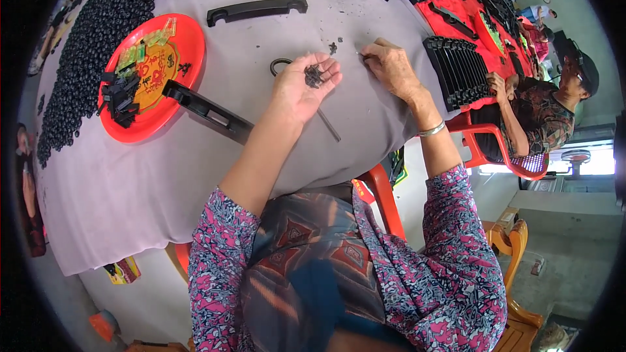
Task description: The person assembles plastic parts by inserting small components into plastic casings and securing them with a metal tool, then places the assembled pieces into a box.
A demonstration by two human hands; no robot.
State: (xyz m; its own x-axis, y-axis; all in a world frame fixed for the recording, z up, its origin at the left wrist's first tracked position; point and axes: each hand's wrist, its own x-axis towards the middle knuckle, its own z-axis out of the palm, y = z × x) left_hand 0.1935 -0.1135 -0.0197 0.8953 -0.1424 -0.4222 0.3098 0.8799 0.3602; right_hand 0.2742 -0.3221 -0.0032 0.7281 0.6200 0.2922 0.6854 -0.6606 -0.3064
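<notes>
My left hand [301, 94] lies palm up, cupped under a small pile of dark bits [313, 77]. To its right, my right hand [393, 68] is held low over the grey cloth with thumb and forefinger pinched together; whatever is between the fingertips is too small to make out. A few more dark crumbs [333, 47] are scattered on the cloth between the hands. Partly hidden behind my left hand and wrist is a thin metal rod [329, 125] with a dark loop at its far end. A long black slotted bar [212, 112] runs beneath my left forearm.
A red plate [194, 29] at left bears black strips and clear yellow-green pieces. Beyond it spreads a heap of small black beads [98, 45]. One black handle-shaped bar [257, 9] lies ahead. At right, another person [541, 104] sits by a row of black bars [456, 73].
</notes>
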